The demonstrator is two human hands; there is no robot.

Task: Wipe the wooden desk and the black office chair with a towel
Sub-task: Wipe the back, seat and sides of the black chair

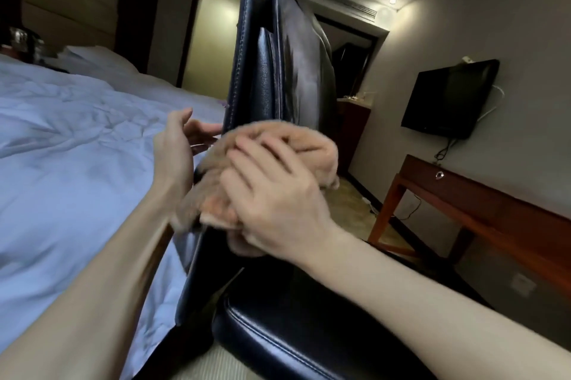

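Note:
The black office chair (296,70) fills the middle, its tall leather backrest seen edge-on and its seat (293,318) low in front. A bunched tan towel (312,144) lies against the front of the backrest near its lower part. My right hand (272,194) presses on the towel with spread, nearly straight fingers. My left hand (179,141) is at the backrest's left edge, fingers relaxed and touching the stitched rim. The wooden desk (494,206) stands along the right wall, apart from both hands.
A bed with a rumpled white duvet (71,138) lies close on the left. A wall-mounted black television (448,98) hangs above the desk, with cables running down. Patterned carpet (349,209) shows between chair and desk. A dark doorway is behind the chair.

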